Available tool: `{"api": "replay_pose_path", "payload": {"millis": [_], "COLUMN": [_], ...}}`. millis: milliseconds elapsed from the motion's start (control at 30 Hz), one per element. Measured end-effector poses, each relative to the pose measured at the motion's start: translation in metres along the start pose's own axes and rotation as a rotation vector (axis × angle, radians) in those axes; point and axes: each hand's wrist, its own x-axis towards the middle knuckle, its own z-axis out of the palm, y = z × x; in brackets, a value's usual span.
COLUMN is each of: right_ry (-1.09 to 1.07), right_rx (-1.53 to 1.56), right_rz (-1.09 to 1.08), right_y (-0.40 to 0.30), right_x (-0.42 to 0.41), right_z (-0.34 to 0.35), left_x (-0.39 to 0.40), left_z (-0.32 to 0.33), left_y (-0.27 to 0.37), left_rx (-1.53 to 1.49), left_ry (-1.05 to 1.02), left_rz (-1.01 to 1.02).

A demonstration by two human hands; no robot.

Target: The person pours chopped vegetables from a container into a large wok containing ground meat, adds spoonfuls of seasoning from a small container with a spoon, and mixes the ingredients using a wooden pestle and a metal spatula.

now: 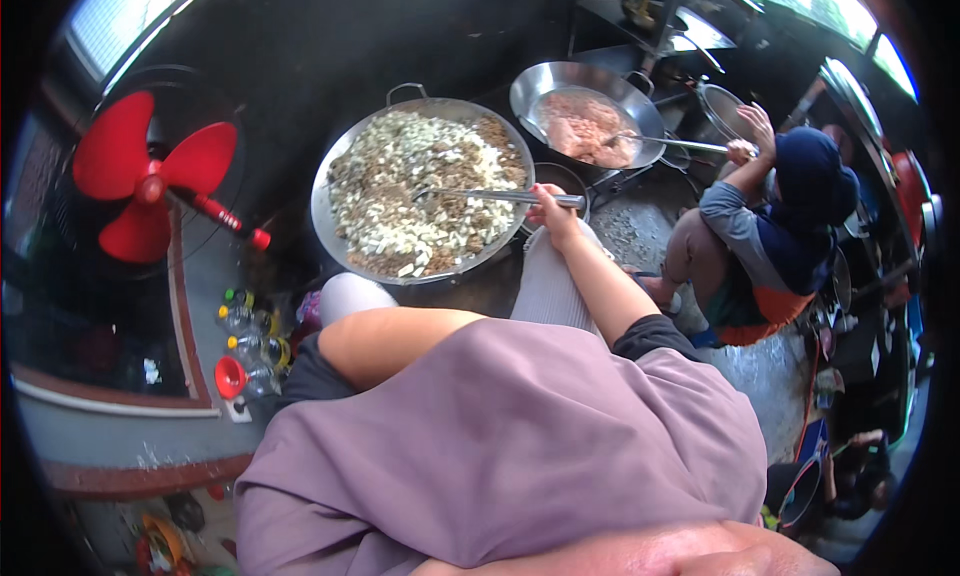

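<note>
My right hand (553, 212) grips the handle of a long metal spatula (487, 195). Its far end lies in the food mixture in a large wide metal wok (322, 208). Pale chopped pieces and crumbly brown bits make up that mixture (442, 178), with the pale pieces spread over much of the top. My left forearm (405, 336) is bent across my lap, and the left hand is out of view behind the purple cloth (487, 426) over my body.
A second metal wok (536, 81) holds pinkish food (585, 126). To the right a crouching person (772, 238) holds a long utensil (682, 142) in it. A red-bladed fan (152, 186) stands at left, above plastic bottles (259, 347) and a red funnel (230, 377). Another person (862, 478) is at lower right.
</note>
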Motion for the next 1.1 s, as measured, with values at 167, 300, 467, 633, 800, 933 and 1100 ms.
{"api": "replay_pose_path", "payload": {"millis": [167,300,467,633,800,933,1100], "right_ry": [-0.025,-0.020,0.002,0.078,0.013,-0.019,-0.069], "right_rx": [0.047,0.052,0.001,-0.095,0.324,0.338,0.226], "right_rz": [0.022,0.017,-0.004,-0.204,-0.449,-0.590,-0.667], "right_y": [-0.005,-0.007,0.004,0.016,-0.006,-0.060,-0.091], "right_x": [0.005,0.007,0.005,0.004,0.001,0.018,0.053], "right_z": [-0.008,-0.013,-0.009,0.006,0.046,0.089,0.149], "left_x": [-0.006,-0.012,0.012,0.083,0.182,0.222,0.258], "left_z": [-0.011,-0.015,0.023,0.022,0.006,-0.002,0.017], "left_y": [0.064,0.105,0.078,-0.063,-0.183,-0.262,-0.246], "left_rx": [0.096,0.150,0.120,0.028,0.044,-0.133,-0.279], "left_ry": [0.005,-0.008,0.001,-0.036,-0.157,-0.153,0.285], "left_rz": [0.063,0.070,-0.029,-0.134,0.203,0.470,0.367]}}
